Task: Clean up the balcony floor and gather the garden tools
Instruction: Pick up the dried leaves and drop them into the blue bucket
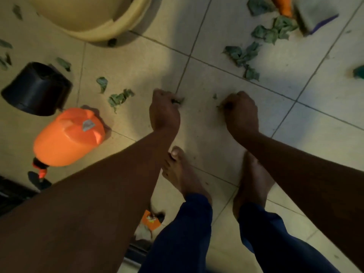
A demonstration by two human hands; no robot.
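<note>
Both my hands reach down to the tiled floor (206, 79) in front of my bare feet. My left hand (164, 110) is curled round a small clump of green leaves (177, 100). My right hand (241, 112) is curled too, with bits of green leaf (219, 106) showing at its fingers. More loose leaves lie scattered: a clump (120, 98) left of my left hand and a trail (244, 56) running to the upper right. An orange spray bottle (67, 137) lies on its side at left, beside an overturned black pot (37, 89).
A cream basin (102, 26) stands at the top left. At the top right lie an orange-handled tool (283, 5) and a grey and purple dustpan-like thing (317, 14). An orange wrapper (150, 220) lies near my left leg. A dark threshold runs along the lower left.
</note>
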